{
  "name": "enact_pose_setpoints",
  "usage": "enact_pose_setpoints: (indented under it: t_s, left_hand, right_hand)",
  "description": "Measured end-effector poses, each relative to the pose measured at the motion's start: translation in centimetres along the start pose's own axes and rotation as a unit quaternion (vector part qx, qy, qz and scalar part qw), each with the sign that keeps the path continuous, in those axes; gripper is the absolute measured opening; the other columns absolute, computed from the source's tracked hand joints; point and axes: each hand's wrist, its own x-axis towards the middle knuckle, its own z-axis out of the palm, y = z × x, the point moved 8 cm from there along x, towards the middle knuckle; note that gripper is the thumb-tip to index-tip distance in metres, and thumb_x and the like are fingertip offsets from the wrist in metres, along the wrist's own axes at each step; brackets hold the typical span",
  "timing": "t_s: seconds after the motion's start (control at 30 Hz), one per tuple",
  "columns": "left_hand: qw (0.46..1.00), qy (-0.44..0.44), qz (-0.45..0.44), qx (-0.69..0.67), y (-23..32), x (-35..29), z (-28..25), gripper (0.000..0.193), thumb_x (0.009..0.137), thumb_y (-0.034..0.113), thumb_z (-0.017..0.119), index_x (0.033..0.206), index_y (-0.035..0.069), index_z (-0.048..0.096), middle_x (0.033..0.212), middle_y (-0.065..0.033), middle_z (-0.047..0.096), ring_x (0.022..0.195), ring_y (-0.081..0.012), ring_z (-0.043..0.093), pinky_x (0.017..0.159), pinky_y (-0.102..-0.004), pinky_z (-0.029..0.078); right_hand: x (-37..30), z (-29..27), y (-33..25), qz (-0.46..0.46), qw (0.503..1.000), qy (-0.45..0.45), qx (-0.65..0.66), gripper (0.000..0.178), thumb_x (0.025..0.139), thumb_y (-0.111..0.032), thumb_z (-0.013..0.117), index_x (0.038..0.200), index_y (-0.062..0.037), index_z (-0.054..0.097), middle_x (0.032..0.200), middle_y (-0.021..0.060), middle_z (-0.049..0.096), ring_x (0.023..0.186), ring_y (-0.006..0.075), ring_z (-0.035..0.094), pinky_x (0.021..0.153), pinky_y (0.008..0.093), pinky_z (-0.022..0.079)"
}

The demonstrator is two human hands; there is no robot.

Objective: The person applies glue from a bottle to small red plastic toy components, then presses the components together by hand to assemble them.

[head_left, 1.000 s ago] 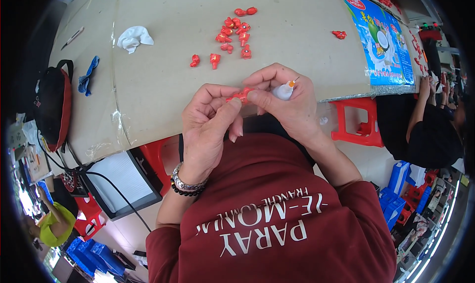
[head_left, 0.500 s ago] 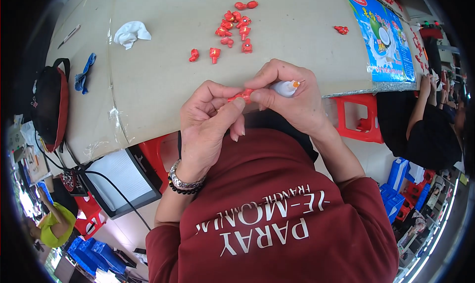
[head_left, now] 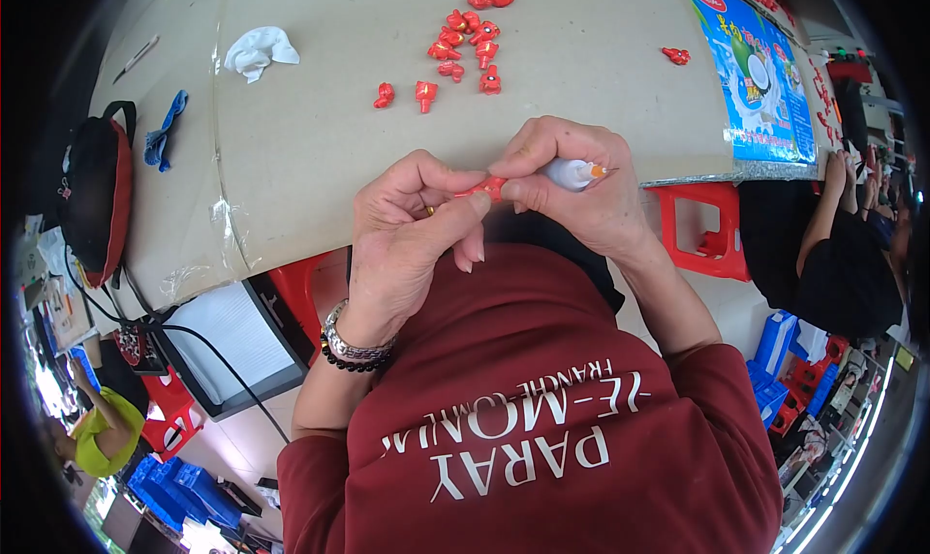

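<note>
Between both hands, over the near edge of the table, is a small glossy red figure part (head_left: 492, 186). The thumb and forefinger of my left hand (head_left: 407, 227) pinch its left end, with the other fingers curled below. At its right end, the thumb and forefinger of my right hand (head_left: 593, 210) close on it. That same hand also keeps a small white squeeze bottle (head_left: 570, 174) with an orange tip tucked against the palm, the tip pointing right. Fingers cover much of the red part. Ahead on the table lies a loose group of similar red parts (head_left: 451, 37).
A crumpled white cloth (head_left: 262, 52), a blue strip (head_left: 165, 133), a pen-like tool (head_left: 136, 58) and a black-and-red bag (head_left: 102, 196) are on the left. One red part (head_left: 675, 56) lies near a blue printed sheet (head_left: 760, 79) at right. Another person's arm (head_left: 823, 205) shows beyond.
Both hands keep their grip on the red part; the bottle has shifted slightly right with my right hand. The whole view has moved a little. The parts on the table stay in place.
</note>
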Motion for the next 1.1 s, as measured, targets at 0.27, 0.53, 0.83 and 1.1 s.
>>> enact_pose_setpoints:
  t_s: [0.27, 0.53, 0.83, 1.1]
  left_hand:
    - [1.0, -0.004, -0.009, -0.003, -0.05, 0.19, 0.03, 0.006, 0.086, -0.003, 0.06, 0.091, -0.002, 0.058, 0.075, -0.0088, 0.065, 0.056, -0.0101, 0.06, 0.047, -0.0204, 0.048]
    - [1.0, -0.002, -0.022, 0.003, -0.32, 0.34, -0.12, 0.006, 0.085, -0.004, 0.061, 0.089, -0.001, 0.058, 0.073, -0.0088, 0.064, 0.055, -0.0103, 0.061, 0.046, -0.0204, 0.048]
    - [1.0, 0.001, -0.03, 0.001, -0.45, 0.55, -0.35, 0.006, 0.084, -0.004, 0.061, 0.089, -0.001, 0.058, 0.074, -0.0092, 0.065, 0.055, -0.0104, 0.061, 0.046, -0.0207, 0.049]
    - [0.999, 0.008, -0.033, -0.01, -0.67, 0.56, -0.54, 0.005, 0.085, -0.004, 0.06, 0.089, -0.002, 0.059, 0.075, -0.0097, 0.065, 0.055, -0.0108, 0.061, 0.046, -0.0205, 0.048]
  right_hand:
    - [0.11, -0.02, -0.49, -0.034, 0.999, -0.023, -0.031, 0.009, 0.076, 0.006, 0.069, 0.084, 0.0019, 0.067, 0.079, 0.0089, 0.064, 0.068, 0.0123, 0.061, 0.06, 0.0231, 0.05]
    - [0.26, 0.07, -0.83, -0.043, 0.998, -0.038, -0.039, 0.01, 0.075, 0.008, 0.069, 0.083, 0.0024, 0.066, 0.078, 0.0093, 0.064, 0.069, 0.013, 0.061, 0.06, 0.0237, 0.05]
    - [0.48, 0.2, -0.66, -0.035, 0.997, -0.037, -0.05, 0.011, 0.075, 0.01, 0.067, 0.082, 0.0024, 0.066, 0.077, 0.0085, 0.064, 0.069, 0.013, 0.061, 0.06, 0.0236, 0.051]
    - [0.57, 0.3, -0.14, -0.011, 0.999, -0.032, -0.02, 0.013, 0.074, 0.012, 0.065, 0.082, 0.0029, 0.066, 0.078, 0.0085, 0.063, 0.07, 0.0129, 0.061, 0.06, 0.0236, 0.051]
